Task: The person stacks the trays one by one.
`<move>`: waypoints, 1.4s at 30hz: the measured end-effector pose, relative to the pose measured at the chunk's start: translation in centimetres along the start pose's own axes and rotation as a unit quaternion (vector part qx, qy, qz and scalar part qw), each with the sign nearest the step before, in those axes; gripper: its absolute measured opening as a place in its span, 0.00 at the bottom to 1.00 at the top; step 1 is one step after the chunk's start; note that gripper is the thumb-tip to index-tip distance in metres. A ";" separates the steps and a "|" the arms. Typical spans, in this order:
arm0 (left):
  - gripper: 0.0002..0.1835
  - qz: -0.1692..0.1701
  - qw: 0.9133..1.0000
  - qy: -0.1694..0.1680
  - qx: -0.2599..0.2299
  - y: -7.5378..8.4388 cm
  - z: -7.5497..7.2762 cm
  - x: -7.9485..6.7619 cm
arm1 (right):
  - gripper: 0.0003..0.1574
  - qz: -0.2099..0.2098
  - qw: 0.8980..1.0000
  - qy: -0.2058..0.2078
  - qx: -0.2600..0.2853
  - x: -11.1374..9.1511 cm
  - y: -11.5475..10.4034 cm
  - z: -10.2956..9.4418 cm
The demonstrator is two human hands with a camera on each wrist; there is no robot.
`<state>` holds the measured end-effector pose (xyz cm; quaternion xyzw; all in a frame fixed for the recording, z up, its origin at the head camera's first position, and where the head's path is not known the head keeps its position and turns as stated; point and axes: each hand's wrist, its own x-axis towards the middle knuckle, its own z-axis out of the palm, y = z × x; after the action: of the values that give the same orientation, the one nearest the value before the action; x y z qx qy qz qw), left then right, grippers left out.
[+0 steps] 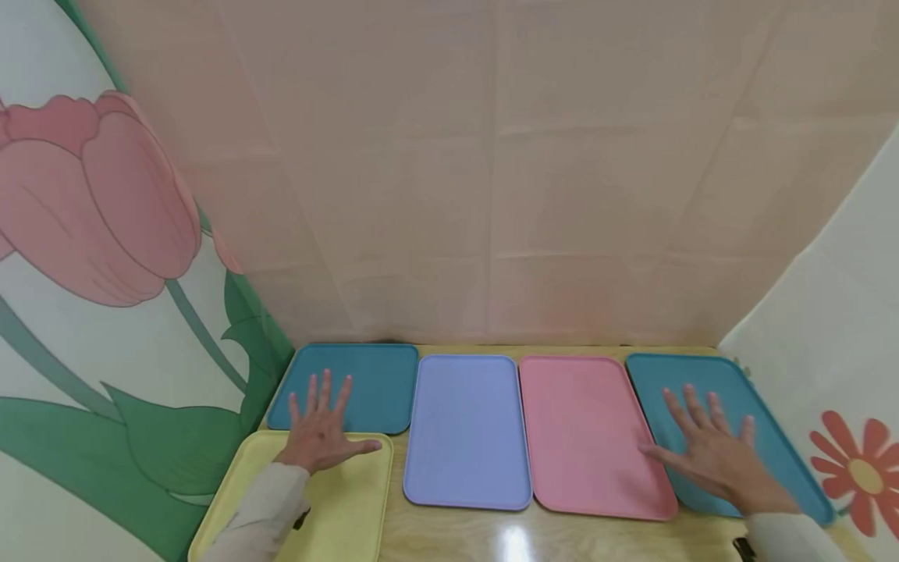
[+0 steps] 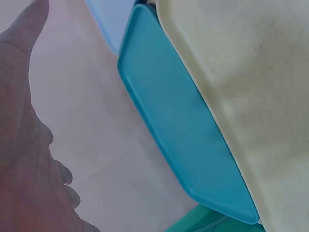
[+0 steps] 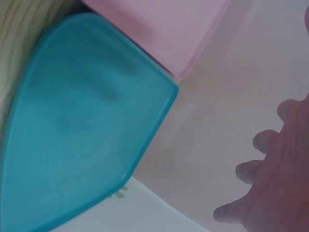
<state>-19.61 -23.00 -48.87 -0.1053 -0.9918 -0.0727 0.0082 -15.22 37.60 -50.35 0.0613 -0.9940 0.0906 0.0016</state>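
My left hand (image 1: 320, 435) is held with fingers spread above the yellow tray (image 1: 344, 507) and the near edge of the left blue tray (image 1: 382, 386). It holds nothing. On the other side, my right hand (image 1: 716, 453) hovers with spread fingers over the right blue tray (image 1: 762, 437), its thumb reaching toward the pink tray (image 1: 590, 429). Nothing is in it either. Between the hands lies a lavender tray (image 1: 467, 429). Both wrist views show straight fingers and the trays below; the left palm (image 2: 29, 164) and right palm (image 3: 285, 193) fill the frame sides.
The trays lie on a light wooden table (image 1: 449, 535). A beige cloth backdrop (image 1: 492, 179) rises behind its far edge. Printed panels stand at both sides, with a pink tulip (image 1: 105, 203) on the left and a red flower (image 1: 864, 474) on the right.
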 end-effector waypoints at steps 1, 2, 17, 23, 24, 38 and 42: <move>0.68 0.001 1.000 0.000 -0.004 0.1 0.1 0.0 | 0.65 0.000 1.000 -0.002 0.004 0.1 -0.2 0.1; 0.68 0.001 1.000 -0.003 -0.006 0.2 0.1 0.1 | 0.65 0.000 1.000 -0.004 0.007 0.1 -0.3 0.2; 0.64 0.019 0.999 -0.006 -0.029 1.4 1.2 0.3 | 0.64 -0.044 0.998 0.025 0.039 0.8 -2.9 1.9; 0.60 0.024 0.998 0.003 -0.053 1.9 1.7 0.4 | 0.62 -0.072 0.995 0.057 0.050 1.5 -4.1 2.9; 0.60 0.025 0.998 0.004 -0.056 2.0 1.8 0.4 | 0.62 -0.074 0.994 0.055 0.052 1.6 -4.4 2.9; 0.52 0.032 0.993 0.015 -0.109 3.0 3.9 0.8 | 0.62 -0.103 0.989 0.026 0.106 3.2 -7.4 5.0; 0.50 0.036 0.992 0.016 -0.120 3.5 4.4 1.0 | 0.61 -0.103 0.986 0.023 0.131 3.6 -8.2 5.6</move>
<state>-19.85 -18.76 -52.74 -0.1396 -0.9712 -0.1924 0.0141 -17.77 28.14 -54.37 0.1611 -0.9615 0.2212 0.0258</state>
